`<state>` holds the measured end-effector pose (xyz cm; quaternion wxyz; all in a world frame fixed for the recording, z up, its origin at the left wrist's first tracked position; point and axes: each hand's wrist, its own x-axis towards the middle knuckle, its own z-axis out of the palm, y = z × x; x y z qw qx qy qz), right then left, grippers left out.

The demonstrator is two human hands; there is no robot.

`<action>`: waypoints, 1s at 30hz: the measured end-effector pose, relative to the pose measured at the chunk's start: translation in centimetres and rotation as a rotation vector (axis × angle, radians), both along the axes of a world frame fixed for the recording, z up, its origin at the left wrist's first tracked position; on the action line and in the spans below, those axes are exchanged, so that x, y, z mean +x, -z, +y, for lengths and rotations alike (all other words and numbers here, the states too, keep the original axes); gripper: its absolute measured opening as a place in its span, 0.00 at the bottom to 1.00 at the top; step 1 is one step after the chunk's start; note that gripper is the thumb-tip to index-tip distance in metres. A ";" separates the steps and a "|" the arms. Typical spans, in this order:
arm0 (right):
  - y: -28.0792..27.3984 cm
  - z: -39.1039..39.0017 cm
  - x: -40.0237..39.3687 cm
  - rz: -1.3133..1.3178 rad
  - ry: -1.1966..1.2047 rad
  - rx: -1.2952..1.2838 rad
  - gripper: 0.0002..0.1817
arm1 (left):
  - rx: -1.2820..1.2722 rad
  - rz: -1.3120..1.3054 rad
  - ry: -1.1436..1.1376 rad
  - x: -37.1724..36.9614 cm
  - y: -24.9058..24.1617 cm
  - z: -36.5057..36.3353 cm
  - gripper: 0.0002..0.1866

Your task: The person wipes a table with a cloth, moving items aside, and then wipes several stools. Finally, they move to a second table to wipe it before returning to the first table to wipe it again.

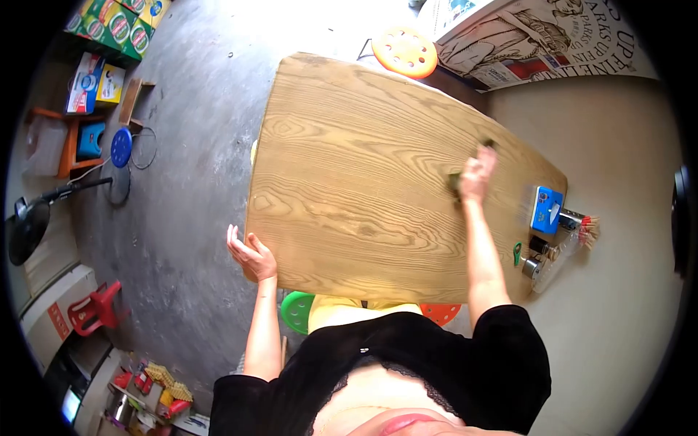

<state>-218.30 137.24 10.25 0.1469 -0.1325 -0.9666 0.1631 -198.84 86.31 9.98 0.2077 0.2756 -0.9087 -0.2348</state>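
Observation:
A wooden table with wavy grain (pixel 349 174) fills the middle of the head view. Over its right part is my right hand (pixel 478 172), its fingers pressed on a dark cloth (pixel 455 183) that shows at both sides of the hand. Much of the cloth is hidden under the palm, and the hand is a little blurred. My left hand (pixel 251 254) is at the table's left front corner, with fingers spread and nothing in them. The palm is beside the table's edge.
At the table's right end stand a blue tissue box (pixel 546 210), green scissors (pixel 517 253), a metal tin (pixel 532 267) and a clear bottle (pixel 556 270). An orange stool (pixel 404 52) is behind the table, a green stool (pixel 297 311) near my legs.

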 end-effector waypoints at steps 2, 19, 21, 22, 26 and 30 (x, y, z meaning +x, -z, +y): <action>2.5 4.3 -1.0 -0.010 0.579 0.217 0.25 | -0.029 -0.053 -0.023 0.1 0.2 0.2 0.30; 0.7 -39.7 5.7 0.045 -1.420 -0.351 0.29 | 0.149 0.177 -0.160 0.1 1.5 -0.5 0.26; 0.6 -38.3 9.1 -0.064 -1.579 -0.356 0.26 | 0.222 0.236 -0.264 0.3 1.5 -0.7 0.22; 0.0 -36.4 9.3 -0.104 -1.629 -0.333 0.26 | 0.225 0.226 -0.251 0.2 1.6 -0.8 0.22; 0.4 -25.8 -2.4 0.248 -1.000 0.112 0.25 | 0.079 0.134 -0.196 0.5 1.7 -0.8 0.20; 0.2 -2.0 -6.5 0.187 -0.366 0.145 0.24 | 0.028 0.155 -0.155 -0.2 2.2 -1.0 0.21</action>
